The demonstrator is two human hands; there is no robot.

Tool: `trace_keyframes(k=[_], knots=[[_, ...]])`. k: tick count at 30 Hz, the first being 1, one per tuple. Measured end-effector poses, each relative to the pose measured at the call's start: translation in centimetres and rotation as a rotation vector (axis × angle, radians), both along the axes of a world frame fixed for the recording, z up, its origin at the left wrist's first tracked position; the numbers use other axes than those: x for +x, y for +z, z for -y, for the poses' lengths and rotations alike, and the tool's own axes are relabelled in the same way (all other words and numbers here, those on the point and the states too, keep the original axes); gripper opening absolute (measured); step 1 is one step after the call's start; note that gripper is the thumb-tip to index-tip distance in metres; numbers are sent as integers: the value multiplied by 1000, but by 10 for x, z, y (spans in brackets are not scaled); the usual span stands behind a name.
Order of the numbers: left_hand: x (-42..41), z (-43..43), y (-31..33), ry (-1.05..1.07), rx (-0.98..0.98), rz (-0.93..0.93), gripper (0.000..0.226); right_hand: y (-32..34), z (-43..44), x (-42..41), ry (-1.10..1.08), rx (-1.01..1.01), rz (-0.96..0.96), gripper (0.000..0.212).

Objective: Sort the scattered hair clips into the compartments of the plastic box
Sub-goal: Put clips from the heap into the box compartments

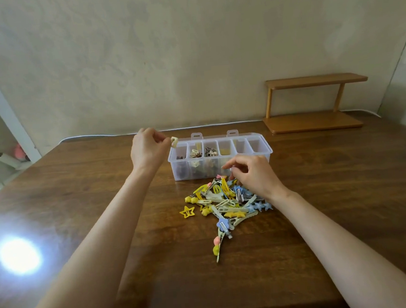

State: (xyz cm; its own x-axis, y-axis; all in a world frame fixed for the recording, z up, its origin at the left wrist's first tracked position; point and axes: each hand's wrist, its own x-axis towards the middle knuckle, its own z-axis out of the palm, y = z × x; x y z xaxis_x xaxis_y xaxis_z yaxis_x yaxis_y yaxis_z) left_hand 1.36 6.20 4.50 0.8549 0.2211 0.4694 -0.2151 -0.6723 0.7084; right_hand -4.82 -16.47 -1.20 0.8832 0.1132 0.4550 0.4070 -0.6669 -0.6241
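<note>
One clear plastic box stands on the table, long side toward the person, open at the top. It is divided into six compartments in a single row. Counting from the left: the first holds dark brown clips, the second cream ones, the third mixed brown ones, the fourth yellow ones. Two tabs rise from the rear rim.

One pile of hair clips lies on the table just in front of the box, with its far edge close to the front wall. It holds yellow, cream, blue and grey pieces, overlapped too heavily for a full count. One yellow star clip lies apart at the pile's left edge. One long beaded clip trails out at the near end.

The left hand is raised beside the left end of the box. Its thumb and forefinger pinch one small cream clip above the box's left rear corner.

The right hand hangs over the far right part of the pile with its fingers curled downward. Whether it grips a clip cannot be told.

Both forearms are bare.

The wooden table carries one bright light reflection at the left. One two-tier wooden shelf stands at the rear right, well apart from the box. One white cable runs along the table's back edge, against the wall.
</note>
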Motion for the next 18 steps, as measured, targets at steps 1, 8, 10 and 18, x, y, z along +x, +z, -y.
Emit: trace_keyframes(k=[1,8,10,18], knots=[[10,2,1,16,34,-18,7,0,0,0,4,2,1,20],[47,9,-15,27,221,-187,17,-2,2,1,10,5,-2,21],[47,8,-19,12,224,-200,20,-1,1,1,15,-5,1,20],[25,-3,-20,-12,141,-69,16,-1,-2,-1,20,-18,2,21]])
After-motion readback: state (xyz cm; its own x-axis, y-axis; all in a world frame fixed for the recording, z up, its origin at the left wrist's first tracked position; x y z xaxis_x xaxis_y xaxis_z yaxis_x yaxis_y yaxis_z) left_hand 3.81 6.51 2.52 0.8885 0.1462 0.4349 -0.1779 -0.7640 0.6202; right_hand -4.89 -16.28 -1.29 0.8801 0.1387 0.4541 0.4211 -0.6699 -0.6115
